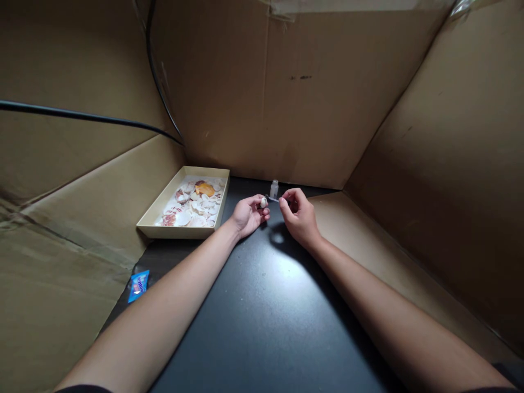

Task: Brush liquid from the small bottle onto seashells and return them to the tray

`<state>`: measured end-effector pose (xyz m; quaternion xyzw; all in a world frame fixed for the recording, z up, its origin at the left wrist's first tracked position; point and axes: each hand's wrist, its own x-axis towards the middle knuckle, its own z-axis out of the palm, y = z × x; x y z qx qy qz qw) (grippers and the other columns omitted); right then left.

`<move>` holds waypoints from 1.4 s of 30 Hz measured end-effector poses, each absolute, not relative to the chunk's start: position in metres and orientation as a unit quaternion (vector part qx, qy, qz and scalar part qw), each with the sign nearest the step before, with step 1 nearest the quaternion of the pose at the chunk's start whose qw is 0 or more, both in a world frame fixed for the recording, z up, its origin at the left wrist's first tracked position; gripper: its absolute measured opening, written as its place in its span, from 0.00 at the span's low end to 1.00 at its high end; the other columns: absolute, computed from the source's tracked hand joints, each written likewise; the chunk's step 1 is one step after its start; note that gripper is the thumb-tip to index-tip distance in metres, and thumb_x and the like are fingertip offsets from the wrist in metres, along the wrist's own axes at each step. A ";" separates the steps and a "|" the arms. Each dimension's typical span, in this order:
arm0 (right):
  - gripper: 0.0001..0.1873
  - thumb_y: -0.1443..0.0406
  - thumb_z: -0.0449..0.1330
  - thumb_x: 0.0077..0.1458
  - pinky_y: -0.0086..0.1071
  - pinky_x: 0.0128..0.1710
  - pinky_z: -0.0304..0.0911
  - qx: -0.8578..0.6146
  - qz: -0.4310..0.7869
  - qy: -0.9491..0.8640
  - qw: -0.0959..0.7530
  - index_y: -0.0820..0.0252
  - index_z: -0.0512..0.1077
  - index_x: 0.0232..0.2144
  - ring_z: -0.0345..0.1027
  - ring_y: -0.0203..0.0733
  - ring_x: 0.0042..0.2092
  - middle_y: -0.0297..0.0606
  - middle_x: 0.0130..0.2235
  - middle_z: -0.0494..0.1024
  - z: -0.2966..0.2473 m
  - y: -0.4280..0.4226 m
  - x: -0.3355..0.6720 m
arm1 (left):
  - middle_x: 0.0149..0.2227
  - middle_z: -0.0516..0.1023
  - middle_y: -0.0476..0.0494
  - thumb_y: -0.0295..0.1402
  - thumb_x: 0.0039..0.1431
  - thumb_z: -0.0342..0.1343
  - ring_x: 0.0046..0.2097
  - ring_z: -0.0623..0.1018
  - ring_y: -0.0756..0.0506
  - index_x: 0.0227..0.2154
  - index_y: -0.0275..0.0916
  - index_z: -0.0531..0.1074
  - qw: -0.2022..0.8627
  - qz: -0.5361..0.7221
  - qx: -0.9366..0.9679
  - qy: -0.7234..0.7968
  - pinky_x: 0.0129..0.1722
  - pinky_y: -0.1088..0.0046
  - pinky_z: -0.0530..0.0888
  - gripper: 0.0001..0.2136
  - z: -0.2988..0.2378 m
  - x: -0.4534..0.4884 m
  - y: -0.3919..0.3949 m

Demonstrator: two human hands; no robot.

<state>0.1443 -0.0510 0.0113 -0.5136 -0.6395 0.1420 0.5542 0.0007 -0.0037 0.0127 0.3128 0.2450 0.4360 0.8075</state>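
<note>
My left hand (249,214) is closed around a small white shell (264,202), pinched at the fingertips. My right hand (298,215) pinches a thin brush-like applicator (273,199) whose tip touches the shell. Just behind the two hands a small clear bottle (274,189) stands upright and uncapped on the black table (262,305). Both forearms stretch forward over the table.
A shallow cream tray (158,221) with several white, brown and orange shells lies to the left of my hands. A blue wrapped sweet (138,285) lies at the table's left edge. Cardboard walls (286,98) enclose the table on three sides; a black cable (82,115) runs along the left wall.
</note>
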 end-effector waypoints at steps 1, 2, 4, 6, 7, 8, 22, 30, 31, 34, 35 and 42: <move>0.07 0.60 0.56 0.55 0.28 0.25 0.53 -0.512 0.143 -0.643 0.551 0.57 0.64 0.32 0.57 0.32 0.25 0.28 0.25 0.65 0.011 -0.051 0.144 | 0.24 0.67 0.47 0.23 0.48 0.49 0.23 0.66 0.51 0.23 0.35 0.64 0.808 0.435 0.314 0.244 0.24 0.74 0.65 0.03 0.013 0.001 -0.004; 0.07 0.60 0.56 0.55 0.28 0.26 0.53 -0.515 0.141 -0.645 0.546 0.57 0.64 0.32 0.57 0.32 0.25 0.28 0.25 0.65 0.011 -0.051 0.144 | 0.24 0.66 0.47 0.23 0.48 0.49 0.23 0.66 0.51 0.23 0.35 0.64 0.808 0.434 0.315 0.243 0.24 0.74 0.65 0.03 0.013 0.001 -0.004; 0.07 0.60 0.56 0.55 0.28 0.26 0.53 -0.528 0.128 -0.641 0.542 0.57 0.64 0.31 0.56 0.32 0.25 0.28 0.25 0.65 0.012 -0.051 0.144 | 0.24 0.66 0.47 0.23 0.48 0.49 0.22 0.65 0.52 0.23 0.35 0.64 0.809 0.433 0.314 0.243 0.23 0.74 0.65 0.03 0.013 0.001 -0.004; 0.07 0.60 0.56 0.56 0.28 0.26 0.52 -0.524 0.125 -0.638 0.550 0.57 0.64 0.32 0.55 0.32 0.25 0.28 0.24 0.64 0.012 -0.051 0.144 | 0.23 0.65 0.47 0.23 0.49 0.49 0.22 0.64 0.52 0.23 0.36 0.63 0.811 0.432 0.313 0.242 0.23 0.74 0.64 0.03 0.013 0.001 -0.004; 0.07 0.60 0.55 0.56 0.27 0.26 0.52 -0.517 0.129 -0.642 0.551 0.57 0.64 0.32 0.55 0.32 0.24 0.28 0.24 0.64 0.012 -0.051 0.144 | 0.23 0.65 0.47 0.23 0.49 0.48 0.22 0.63 0.52 0.23 0.36 0.63 0.811 0.432 0.312 0.241 0.23 0.74 0.64 0.03 0.013 0.001 -0.004; 0.07 0.60 0.55 0.56 0.27 0.25 0.52 -0.512 0.134 -0.647 0.548 0.57 0.64 0.32 0.55 0.32 0.24 0.28 0.24 0.64 0.012 -0.051 0.144 | 0.23 0.65 0.48 0.23 0.49 0.48 0.22 0.63 0.52 0.23 0.36 0.63 0.812 0.431 0.312 0.240 0.23 0.74 0.64 0.03 0.013 0.000 -0.004; 0.08 0.59 0.56 0.55 0.28 0.27 0.54 -0.525 0.127 -0.640 0.547 0.57 0.64 0.34 0.56 0.33 0.25 0.28 0.25 0.64 0.011 -0.050 0.145 | 0.22 0.60 0.51 0.27 0.52 0.50 0.20 0.60 0.54 0.19 0.37 0.59 0.812 0.428 0.321 0.234 0.22 0.75 0.63 0.09 0.011 0.001 -0.002; 0.07 0.62 0.57 0.53 0.28 0.28 0.56 -0.505 0.124 -0.654 0.549 0.58 0.64 0.33 0.56 0.32 0.26 0.30 0.28 0.66 0.010 -0.049 0.144 | 0.22 0.61 0.52 0.25 0.51 0.51 0.20 0.59 0.55 0.21 0.36 0.62 0.801 0.440 0.323 0.245 0.21 0.77 0.62 0.06 0.011 0.003 -0.002; 0.07 0.62 0.57 0.52 0.28 0.28 0.56 -0.504 0.123 -0.659 0.544 0.58 0.65 0.33 0.56 0.32 0.26 0.30 0.29 0.66 0.010 -0.049 0.144 | 0.22 0.61 0.52 0.25 0.51 0.51 0.20 0.60 0.55 0.21 0.36 0.63 0.800 0.444 0.320 0.247 0.21 0.77 0.62 0.06 0.011 0.004 -0.002; 0.06 0.63 0.58 0.50 0.28 0.28 0.56 -0.515 0.110 -0.661 0.534 0.58 0.65 0.32 0.56 0.32 0.26 0.31 0.29 0.66 0.009 -0.049 0.145 | 0.23 0.63 0.51 0.25 0.51 0.51 0.20 0.61 0.55 0.24 0.35 0.65 0.797 0.447 0.309 0.264 0.21 0.77 0.63 0.03 0.012 0.004 -0.002; 0.06 0.64 0.57 0.50 0.28 0.28 0.56 -0.517 0.111 -0.657 0.538 0.58 0.64 0.32 0.56 0.32 0.26 0.31 0.29 0.66 0.009 -0.049 0.145 | 0.23 0.65 0.50 0.25 0.51 0.52 0.20 0.61 0.55 0.24 0.35 0.65 0.797 0.445 0.307 0.269 0.21 0.77 0.63 0.03 0.012 0.004 -0.002; 0.07 0.65 0.57 0.49 0.28 0.28 0.56 -0.525 0.110 -0.656 0.532 0.57 0.65 0.33 0.56 0.32 0.25 0.31 0.29 0.66 0.009 -0.049 0.144 | 0.23 0.66 0.50 0.24 0.51 0.52 0.22 0.65 0.53 0.25 0.34 0.67 0.794 0.456 0.291 0.278 0.22 0.76 0.65 0.02 0.012 0.004 -0.003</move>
